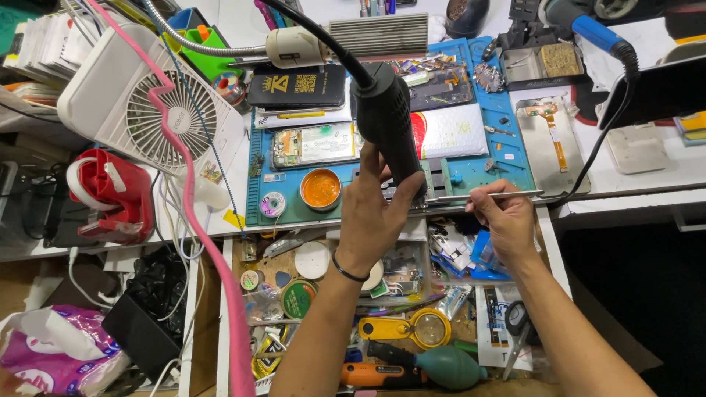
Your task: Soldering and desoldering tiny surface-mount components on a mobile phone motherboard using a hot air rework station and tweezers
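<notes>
- Left hand [375, 213] wraps its fingers around the black hot-air handle [386, 121], nozzle tipped down toward the front edge of the blue work mat [515, 158] on the bench [640, 173].
- Right hand [500, 217] pinches thin metal tweezers [482, 195] between thumb and fingertips; the tweezers lie nearly level, tips pointing left toward the nozzle.
- The workpiece sits under the nozzle in a small holder [441, 180] at the mat's near edge (mostly hidden by the handle and left hand, so its exact kind cannot be told).
- Judged progress: heating looks to be in hand, with the tweezers poised beside it; nothing seems lifted clear in the tweezers yet, so removal or placement of the part appears not yet done.
- Handle is matte black, tapered, with a thick black cord [309, 29] arcing up and away.
- Around it: an opened phone [312, 145] on the mat, a round tin of orange paste [321, 189], a white desk fan [165, 117] to the left, an open drawer [331, 294] of clutter below the hands, with a yellow-rimmed magnifier [426, 327] in it.
</notes>
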